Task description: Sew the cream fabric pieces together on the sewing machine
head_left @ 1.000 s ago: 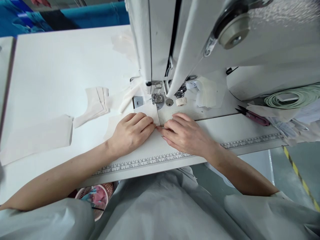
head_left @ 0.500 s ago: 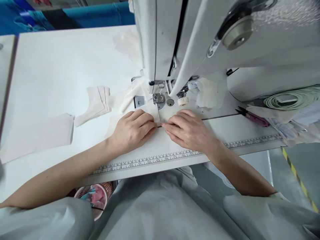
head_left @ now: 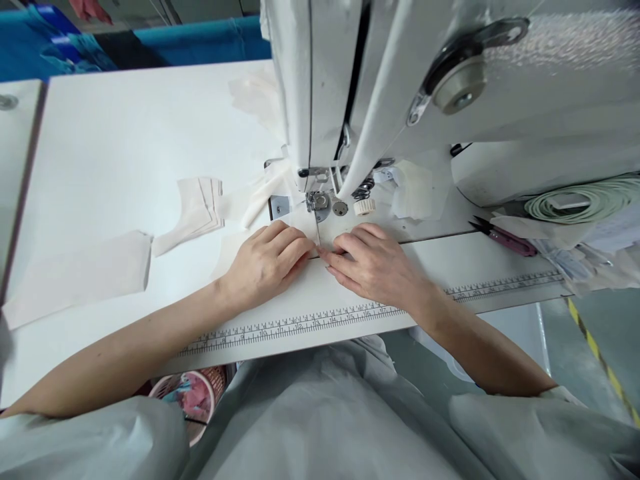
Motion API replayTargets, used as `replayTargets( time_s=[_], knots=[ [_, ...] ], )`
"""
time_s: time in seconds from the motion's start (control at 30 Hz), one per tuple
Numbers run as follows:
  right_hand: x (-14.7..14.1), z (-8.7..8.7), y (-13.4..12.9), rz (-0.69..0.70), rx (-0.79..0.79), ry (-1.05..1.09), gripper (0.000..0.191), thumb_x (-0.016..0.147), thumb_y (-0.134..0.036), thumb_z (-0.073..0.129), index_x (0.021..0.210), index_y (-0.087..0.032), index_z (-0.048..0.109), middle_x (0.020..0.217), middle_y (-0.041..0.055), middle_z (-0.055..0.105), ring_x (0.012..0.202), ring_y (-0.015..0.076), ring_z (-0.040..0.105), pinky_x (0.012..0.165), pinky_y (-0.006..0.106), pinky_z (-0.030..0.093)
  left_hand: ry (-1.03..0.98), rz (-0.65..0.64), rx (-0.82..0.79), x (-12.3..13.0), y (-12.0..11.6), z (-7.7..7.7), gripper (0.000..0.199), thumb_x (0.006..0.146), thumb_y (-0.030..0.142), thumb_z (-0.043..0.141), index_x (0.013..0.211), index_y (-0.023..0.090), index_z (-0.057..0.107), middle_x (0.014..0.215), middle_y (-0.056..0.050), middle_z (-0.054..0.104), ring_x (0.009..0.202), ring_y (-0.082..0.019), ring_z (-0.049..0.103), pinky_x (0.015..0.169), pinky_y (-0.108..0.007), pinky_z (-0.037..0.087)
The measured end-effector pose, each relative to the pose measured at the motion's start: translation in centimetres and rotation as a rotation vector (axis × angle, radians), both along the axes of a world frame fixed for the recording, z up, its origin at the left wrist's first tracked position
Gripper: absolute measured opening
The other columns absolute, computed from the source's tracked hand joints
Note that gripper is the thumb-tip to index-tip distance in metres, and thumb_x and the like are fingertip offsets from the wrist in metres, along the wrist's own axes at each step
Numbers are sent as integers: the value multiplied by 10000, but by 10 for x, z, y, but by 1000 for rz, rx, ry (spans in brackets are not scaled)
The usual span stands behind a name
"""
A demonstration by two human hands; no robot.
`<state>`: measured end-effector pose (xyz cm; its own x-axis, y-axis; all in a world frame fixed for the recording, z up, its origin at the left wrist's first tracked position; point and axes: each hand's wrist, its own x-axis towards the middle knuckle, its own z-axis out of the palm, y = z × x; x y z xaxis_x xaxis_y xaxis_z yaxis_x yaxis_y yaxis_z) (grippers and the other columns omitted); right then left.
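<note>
A pale fabric piece [head_left: 303, 221] lies under the presser foot [head_left: 317, 201] of the white sewing machine [head_left: 330, 80]. My left hand [head_left: 273, 259] is closed on this fabric, its thumb and fingertips pressed together at the near edge. Just to the right, my right hand [head_left: 373, 263] has its fingers bent and its index fingertip at the same fabric's edge, touching or almost touching the left fingertips. That hand's fingers are pressed together at the edge too. The fabric under both palms is hidden.
Cut fabric pieces [head_left: 193, 213] and a larger pale stack [head_left: 85, 277] lie on the left. Purple-handled snips [head_left: 505, 239] and a coil of pale green cord [head_left: 583, 200] are at the right. A ruler strip [head_left: 300, 325] runs along the front edge; a pink basket [head_left: 213, 387] stands below.
The view has shifted slightly. My right index fingertip has moved a little left, closer to my left fingertips. My left hand keeps nearly the same pose.
</note>
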<state>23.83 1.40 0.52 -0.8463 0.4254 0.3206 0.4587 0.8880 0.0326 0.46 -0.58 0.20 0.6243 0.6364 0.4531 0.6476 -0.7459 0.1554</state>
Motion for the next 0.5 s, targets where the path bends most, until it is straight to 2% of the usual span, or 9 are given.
replayTargets(
  time_s=[0.13,0.27,0.5],
  knots=[
    [-1,1,-2,-8,-5,-18,240,969,-232,519,1136,-162,676,899,52,638,820,187,520,847,354,389,21,45,20,0,-1,-2,202,940,149,524,1138,145,564,990,-99,684,879,-220,610,710,-346,525],
    [-1,2,-3,-13,-8,-21,210,971,-247,518,1065,-173,691,913,53,631,812,183,504,858,347,377,57,61,80,-1,-1,-3,101,942,165,547,1016,173,615,984,-86,686,849,-212,608,685,-346,501],
    [-2,3,-3,-11,-19,-18,224,985,-247,491,1048,-166,691,909,49,624,811,178,503,855,339,370,104,27,204,2,0,1,73,935,128,567,956,162,628,929,-55,701,855,-199,622,647,-323,477]
  ],
)
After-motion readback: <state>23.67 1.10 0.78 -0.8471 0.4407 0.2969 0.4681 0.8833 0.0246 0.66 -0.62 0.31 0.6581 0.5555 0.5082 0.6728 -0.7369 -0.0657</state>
